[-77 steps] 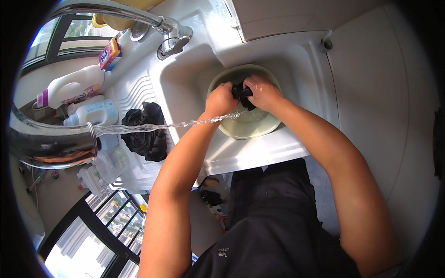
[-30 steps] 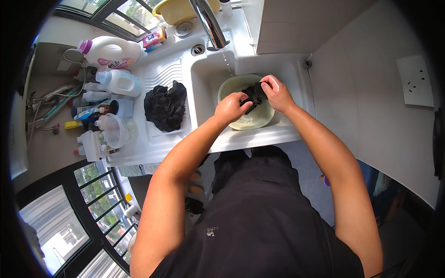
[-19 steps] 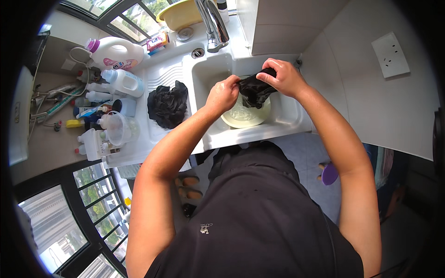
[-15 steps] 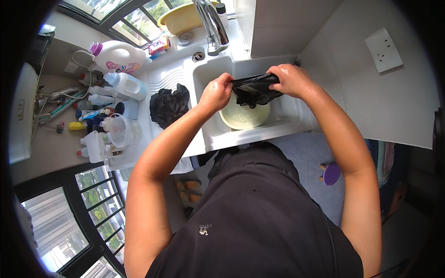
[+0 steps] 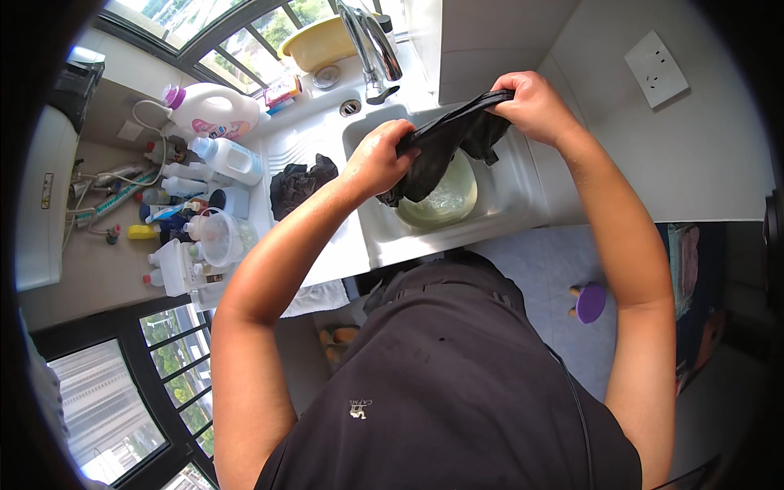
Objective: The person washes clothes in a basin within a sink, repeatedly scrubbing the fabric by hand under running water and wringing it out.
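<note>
A wet black garment (image 5: 445, 147) is stretched between my two hands above the white sink (image 5: 523, 192). My left hand (image 5: 384, 157) grips its left end, fingers wrapped round the cloth. Higher and farther right, my right hand (image 5: 535, 106) is closed on the other end. Folds hang down from the taut upper edge; what sort of garment it is I cannot make out. Below it a pale yellow-green basin (image 5: 445, 204) with cloudy water sits in the sink. A second black cloth (image 5: 300, 184) lies crumpled on the ribbed drainboard, left of my left forearm.
A chrome faucet (image 5: 380, 61) rises behind the sink. A yellow basin (image 5: 322, 41) leans by the window. Detergent bottles (image 5: 229, 159) and a clear plastic tub (image 5: 224, 237) crowd the counter's left side. A wall socket (image 5: 656, 69) is at right, a purple stool (image 5: 590, 302) on the floor.
My hands have spread apart, the right one rising up and to the right. Between them the garment, bunched before, is now pulled out long and hangs lower on the left.
</note>
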